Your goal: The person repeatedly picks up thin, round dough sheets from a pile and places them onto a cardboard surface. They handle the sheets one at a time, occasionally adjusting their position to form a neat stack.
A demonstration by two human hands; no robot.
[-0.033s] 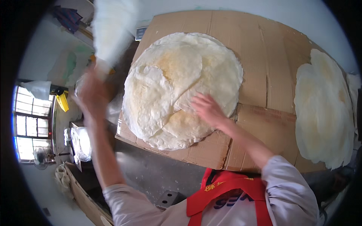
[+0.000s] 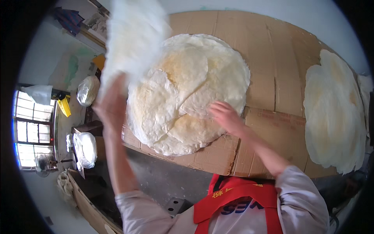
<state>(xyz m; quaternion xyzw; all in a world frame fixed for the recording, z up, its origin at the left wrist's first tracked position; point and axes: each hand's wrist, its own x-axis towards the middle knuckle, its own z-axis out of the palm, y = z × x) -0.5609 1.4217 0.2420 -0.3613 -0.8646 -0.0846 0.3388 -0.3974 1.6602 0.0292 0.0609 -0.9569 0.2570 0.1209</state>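
A thin, pale flatbread sheet (image 2: 134, 43), smeared by motion, hangs raised at the upper left. My left hand (image 2: 112, 102) is closed on its lower end. Below and to the right lies a round pile of overlapping flatbreads (image 2: 191, 78), white with light brown patches and ragged edges. On the pile's lower right part rests my right hand (image 2: 227, 117), fingers stretched out over the top flatbread and holding nothing. The raised sheet covers the pile's upper left edge in view.
Brown cardboard (image 2: 272, 144) covers the table under the pile. Another heap of flatbreads (image 2: 334, 113) lies at the right end. Leftward stand a plastic-wrapped bundle (image 2: 88, 90) and a white plastic-covered bundle (image 2: 85, 149). A fan (image 2: 43, 163) is near the window.
My left hand has swung rightward with the flatbread sheet, which now overlaps the pile's edge. My right hand has slid slightly right and down across the pile.
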